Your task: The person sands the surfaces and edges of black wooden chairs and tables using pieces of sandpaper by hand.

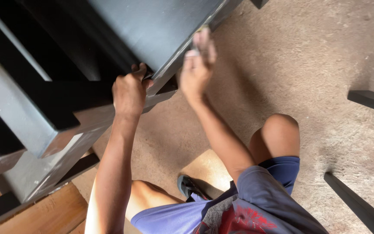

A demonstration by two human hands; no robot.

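Dark painted wooden furniture piece (152,30) tilted above a bare concrete floor (325,56); two separate dark legs (371,100) lie at right, a wooden board (44,214) at lower left. The left hand (128,93) is clenched around the lower rail beneath the panel edge. The right hand (197,65), fingers extended, presses a small pale pad, partly blurred, against that edge, just beside the left

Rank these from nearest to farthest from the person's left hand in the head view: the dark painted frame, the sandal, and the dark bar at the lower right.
1. The dark painted frame: the left hand grips its edge.
2. The sandal: below the hand, between the knees.
3. The dark bar: far off at the lower right, on the floor.
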